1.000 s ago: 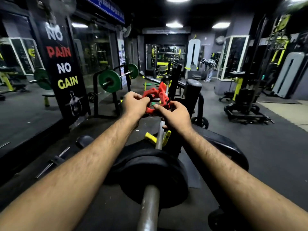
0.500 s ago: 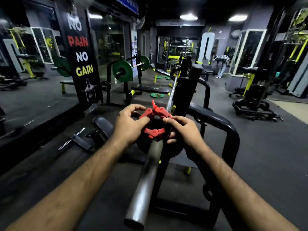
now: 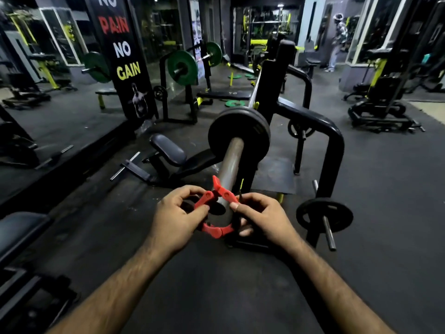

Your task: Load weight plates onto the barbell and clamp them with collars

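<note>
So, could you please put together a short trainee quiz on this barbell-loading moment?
1. True or false: the red plastic ring collar is already pressed against the black round weight plate.
2. Which hands hold the collar? A) left hand only B) right hand only C) both
3. Fill in: the collar sits at the near ___ of the steel barbell sleeve.

Key: 1 false, bare sleeve shows between them; 2 C; 3 end.
</note>
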